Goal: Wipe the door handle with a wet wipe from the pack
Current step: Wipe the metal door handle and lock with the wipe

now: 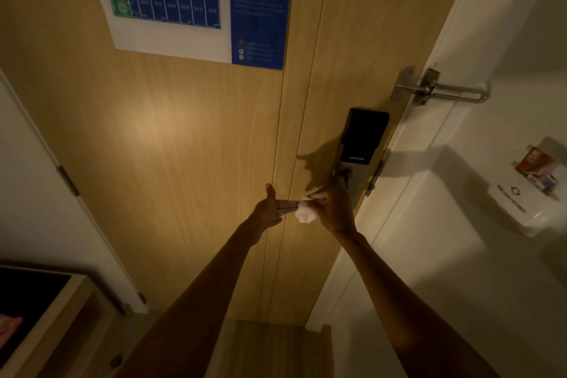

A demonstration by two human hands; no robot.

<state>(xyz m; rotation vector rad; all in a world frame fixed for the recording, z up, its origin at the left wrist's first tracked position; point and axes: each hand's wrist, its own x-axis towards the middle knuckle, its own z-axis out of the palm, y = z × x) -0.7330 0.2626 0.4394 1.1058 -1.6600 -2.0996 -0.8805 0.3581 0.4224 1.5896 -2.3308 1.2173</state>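
A metal lever door handle (287,203) sticks out leftward from the smart lock plate (362,144) on the wooden door (184,138). My right hand (333,209) is shut on a crumpled white wet wipe (305,213), pressing it around the middle of the lever. My left hand (270,207) rests at the free end of the handle, fingers extended along it and thumb raised. The part of the lever under the wipe and my right hand is hidden. The wipe pack is not in sight.
A metal swing-bar latch (441,90) bridges door and white frame above the lock. A blue evacuation plan (196,0) hangs on the door. A white card holder (534,190) is on the right wall. A wooden cabinet (61,316) stands at lower left.
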